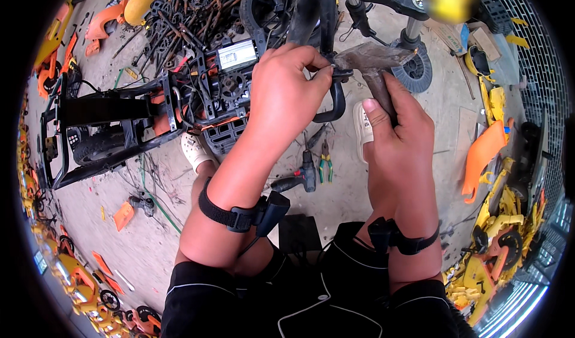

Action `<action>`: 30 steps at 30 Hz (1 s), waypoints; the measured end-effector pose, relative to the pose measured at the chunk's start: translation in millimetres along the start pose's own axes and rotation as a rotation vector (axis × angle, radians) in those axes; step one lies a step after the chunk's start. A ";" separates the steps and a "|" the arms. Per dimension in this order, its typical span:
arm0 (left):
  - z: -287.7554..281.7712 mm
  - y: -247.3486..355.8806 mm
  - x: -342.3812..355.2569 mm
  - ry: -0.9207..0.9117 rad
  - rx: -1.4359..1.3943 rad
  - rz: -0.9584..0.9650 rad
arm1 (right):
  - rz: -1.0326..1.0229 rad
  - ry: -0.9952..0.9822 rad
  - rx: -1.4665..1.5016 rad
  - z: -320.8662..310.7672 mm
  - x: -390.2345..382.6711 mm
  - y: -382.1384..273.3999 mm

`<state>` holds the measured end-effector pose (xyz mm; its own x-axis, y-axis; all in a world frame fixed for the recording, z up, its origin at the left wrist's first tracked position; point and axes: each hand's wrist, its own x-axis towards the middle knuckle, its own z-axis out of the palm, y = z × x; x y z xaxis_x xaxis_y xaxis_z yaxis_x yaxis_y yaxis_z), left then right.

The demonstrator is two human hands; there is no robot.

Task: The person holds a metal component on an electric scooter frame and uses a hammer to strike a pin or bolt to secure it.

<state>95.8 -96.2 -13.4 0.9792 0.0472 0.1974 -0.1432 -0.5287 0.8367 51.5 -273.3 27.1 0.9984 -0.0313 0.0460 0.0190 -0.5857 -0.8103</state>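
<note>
Head view: you look down at your two bare hands, over a concrete floor (251, 185).
Left hand: your left hand (288, 83) reaches to the far middle; its grip has thumb and forefinger pressed together, pinching a short dark piece (343, 74), most of which is hidden.
Right hand: your right hand (406, 125) has its grip wrapped around the hammer's handle, thumb along the near side.
Hammer: the hammer (377, 85) stands with its handle toward you and its worn grey head (371, 57) on the far side, just right of your left fingertips; whether the head touches the dark piece, you cannot tell.
Vehicle frame: a black frame (106, 111) stretches left from your left hand, with a white-labelled box (237, 55) set in it.
Wheel: a grey-rimmed wheel (413, 69) stands just beyond your right hand.
Floor, near: a power drill (306, 172) lies between your feet, just left of pliers with green and yellow handles (325, 163).
Floor, far left: a pile of dark metal rods (194, 11), beside a yellow rounded part (141, 6).
Floor, right: a curved orange panel (484, 158), near yellow parts (500, 224).
Forearms: each wears a black strap (223, 213) with a small device.
</note>
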 end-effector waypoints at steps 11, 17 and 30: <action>3.5 0.3 -4.8 0.083 0.097 0.089 | 0.009 -0.004 -0.046 4.6 -3.0 -2.4; 6.8 -0.5 -2.6 0.101 0.127 0.118 | 0.018 0.033 -0.032 3.5 -3.7 -3.0; 3.6 7.2 -0.6 0.105 0.289 0.252 | 0.024 0.084 0.052 4.6 -2.6 -9.6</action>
<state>94.7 -103.1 -9.4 0.8963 -0.0356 0.4420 -0.3158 -0.7510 0.5799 49.0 -263.9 32.0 0.9908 -0.1143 0.0731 -0.0004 -0.5413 -0.8408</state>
